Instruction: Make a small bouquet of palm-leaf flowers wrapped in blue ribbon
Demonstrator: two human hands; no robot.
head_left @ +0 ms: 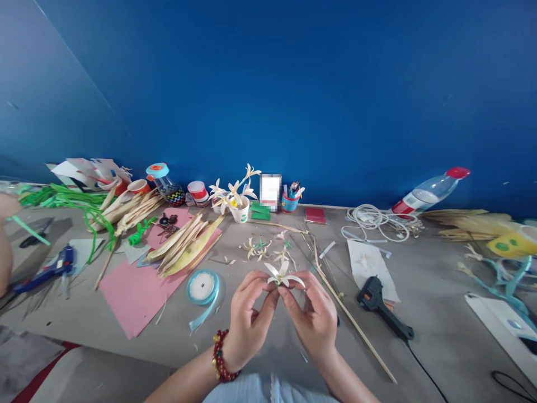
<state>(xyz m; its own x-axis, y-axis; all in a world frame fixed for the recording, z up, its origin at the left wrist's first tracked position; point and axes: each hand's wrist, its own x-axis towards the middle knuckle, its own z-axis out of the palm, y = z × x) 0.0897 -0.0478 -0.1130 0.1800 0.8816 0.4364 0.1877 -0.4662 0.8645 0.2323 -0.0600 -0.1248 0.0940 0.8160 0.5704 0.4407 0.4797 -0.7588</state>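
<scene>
Bare left hand and bare right hand: fingertips closed on one white-petalled flower, held between both, neither nearer; petals spread crosswise, base pinched. Round light-blue ribbon spool: placed left of the flower.

Count check: I've got 2 hands, left hand and right hand, on 1 white flower. Glue guns: 2, 1 blue glue gun and 1 black glue gun. 1 each: ribbon roll, plastic bottle, pen holder, white cup, yellow cup, blue-lidded jar, red-and-white tub, dark red packet. 1 other person's arm in view. Small loose flowers: several, they overlap, can't give an exact number. Same for dried husk strips, many, and green stems, many.
</scene>
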